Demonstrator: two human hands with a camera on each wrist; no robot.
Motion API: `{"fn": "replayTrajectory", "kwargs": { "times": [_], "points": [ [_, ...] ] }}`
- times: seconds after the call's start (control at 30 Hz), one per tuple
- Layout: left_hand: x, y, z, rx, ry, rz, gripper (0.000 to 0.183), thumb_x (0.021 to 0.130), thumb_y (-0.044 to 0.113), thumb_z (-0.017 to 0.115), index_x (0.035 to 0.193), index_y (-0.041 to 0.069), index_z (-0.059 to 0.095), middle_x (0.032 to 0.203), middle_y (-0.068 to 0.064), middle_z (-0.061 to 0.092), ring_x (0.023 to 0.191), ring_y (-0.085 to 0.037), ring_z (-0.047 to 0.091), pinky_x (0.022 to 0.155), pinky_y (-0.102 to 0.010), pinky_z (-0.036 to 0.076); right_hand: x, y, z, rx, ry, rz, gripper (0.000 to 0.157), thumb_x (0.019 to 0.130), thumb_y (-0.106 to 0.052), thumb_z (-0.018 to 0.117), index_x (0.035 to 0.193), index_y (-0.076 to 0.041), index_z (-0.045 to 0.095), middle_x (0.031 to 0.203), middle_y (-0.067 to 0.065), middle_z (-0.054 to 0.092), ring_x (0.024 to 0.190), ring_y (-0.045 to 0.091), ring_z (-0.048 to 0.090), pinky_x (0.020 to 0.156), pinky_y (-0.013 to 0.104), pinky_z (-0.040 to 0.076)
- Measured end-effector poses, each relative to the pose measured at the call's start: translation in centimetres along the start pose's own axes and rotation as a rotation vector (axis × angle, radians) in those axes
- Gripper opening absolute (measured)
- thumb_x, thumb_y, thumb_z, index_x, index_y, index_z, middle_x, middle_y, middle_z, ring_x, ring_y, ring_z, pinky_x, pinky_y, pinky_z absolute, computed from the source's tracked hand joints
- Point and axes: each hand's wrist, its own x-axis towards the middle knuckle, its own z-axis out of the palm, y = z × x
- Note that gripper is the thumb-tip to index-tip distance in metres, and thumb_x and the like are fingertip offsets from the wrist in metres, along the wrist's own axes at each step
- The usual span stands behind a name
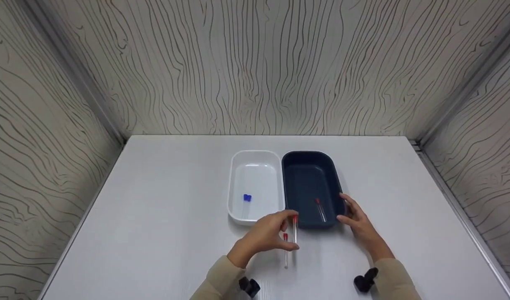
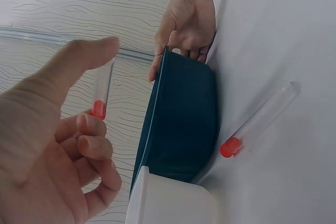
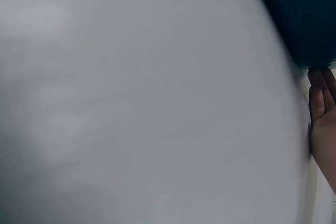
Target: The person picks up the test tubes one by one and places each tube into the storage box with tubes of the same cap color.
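A clear test tube with a red cap [image 1: 295, 229] is pinched between the thumb and fingertips of my left hand [image 1: 265, 233], above the table in front of the trays. Another red-capped test tube [image 2: 262, 119] lies on the table just below that hand. My right hand [image 1: 361, 227] holds the near right corner of the dark blue tray [image 1: 294, 183], thumb and index finger at its rim. Inside this tray lies a test tube with a red cap [image 1: 320, 209]. At the right edge of the right wrist view, fingers [image 3: 316, 98] meet the tray's dark side.
A white tray [image 1: 238, 175] stands directly left of the dark blue one, holding clear tubes with blue caps [image 1: 247, 198]. Wood-grain patterned panels [image 1: 255, 66] enclose the white table [image 1: 163, 216] at the back and both sides.
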Motion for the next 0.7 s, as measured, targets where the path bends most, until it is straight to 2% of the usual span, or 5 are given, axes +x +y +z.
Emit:
{"fn": "replayTrajectory", "kwargs": {
  "times": [0.23,0.47,0.7],
  "points": [
    [0.9,0.2,-0.2,0.013,0.036,-0.004,0.075,0.066,0.037,0.081,0.13,0.016,0.048,0.078,0.0,0.056,0.063,0.001,0.037,0.058,-0.011,0.031,0.0,0.0,0.2,0.031,-0.015,-0.043,0.07,0.088,-0.003,0.056,0.147,-0.011,0.019,0.151,0.022,0.018,0.117,-0.006,0.044,0.09,0.006,0.04],
    [2.1,0.3,-0.2,0.038,0.052,-0.029,0.077,0.067,0.041,0.08,0.132,0.019,0.046,0.076,0.004,0.054,0.061,0.001,0.039,0.059,-0.012,0.033,0.0,0.0,0.0,0.023,-0.019,-0.046,0.07,0.088,-0.004,0.056,0.147,-0.012,0.019,0.149,0.022,0.02,0.115,-0.004,0.046,0.089,0.007,0.04],
    [3.6,0.6,-0.1,0.049,0.064,-0.04,0.075,0.068,0.041,0.079,0.132,0.021,0.046,0.077,0.001,0.055,0.063,-0.002,0.038,0.059,-0.014,0.032,0.0,0.0,0.0,0.011,0.0,-0.018,0.071,0.087,-0.006,0.058,0.146,-0.015,0.021,0.15,0.019,0.022,0.115,-0.006,0.046,0.09,0.006,0.039]
  ]
}}
